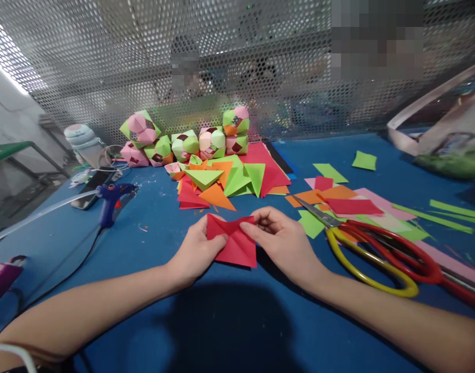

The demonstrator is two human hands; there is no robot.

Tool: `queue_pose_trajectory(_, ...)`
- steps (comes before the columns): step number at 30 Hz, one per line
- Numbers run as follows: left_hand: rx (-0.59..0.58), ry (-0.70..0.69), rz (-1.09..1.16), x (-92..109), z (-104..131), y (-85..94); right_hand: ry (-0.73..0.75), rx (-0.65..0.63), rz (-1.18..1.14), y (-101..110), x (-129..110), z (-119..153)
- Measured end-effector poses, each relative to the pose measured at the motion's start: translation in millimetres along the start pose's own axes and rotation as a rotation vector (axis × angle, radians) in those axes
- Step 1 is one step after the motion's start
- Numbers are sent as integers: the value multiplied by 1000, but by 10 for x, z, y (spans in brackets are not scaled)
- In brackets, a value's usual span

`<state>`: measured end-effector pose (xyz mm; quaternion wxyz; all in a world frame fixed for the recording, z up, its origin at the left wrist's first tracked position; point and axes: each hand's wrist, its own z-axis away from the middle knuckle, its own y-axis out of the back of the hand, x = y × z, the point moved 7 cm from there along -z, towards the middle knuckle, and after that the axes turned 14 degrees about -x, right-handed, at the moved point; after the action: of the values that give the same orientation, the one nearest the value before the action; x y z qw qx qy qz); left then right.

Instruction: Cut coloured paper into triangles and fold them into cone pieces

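A square of red paper (237,246) with crease lines is held above the blue table, its top edge dipping in the middle. My left hand (196,248) pinches its left side, thumb on the near face. At the upper right corner my right hand (282,241) grips the same sheet between thumb and curled fingers. Just beyond lies a pile of folded green paper pieces (237,178), with orange and red ones among them. To the right of my right hand rest scissors with yellow handles (373,264) and another pair with red handles (401,254).
Several folded paper balls (185,145) stand along the perforated metal screen (144,62). A blue glue gun (109,204) and a phone (92,189) lie left, near a bottle (84,142). Paper scraps (350,207) spread at right, before a bag (451,134).
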<state>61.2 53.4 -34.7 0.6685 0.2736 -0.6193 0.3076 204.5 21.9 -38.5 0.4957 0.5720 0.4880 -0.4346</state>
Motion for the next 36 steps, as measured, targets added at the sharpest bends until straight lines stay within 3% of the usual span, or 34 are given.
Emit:
queue_pose_trajectory(13, -104, -50, -441, 57, 65, -61, 29, -31, 9, -3, -43, 45)
queue_pose_trajectory(28, -132, -30, -377, 40, 56, -107, 26, -71, 4, -39, -90, 23)
queue_pose_trajectory(36, -55, 24, -289, 22, 23, -20, 22, -229, 135, -99, -111, 29)
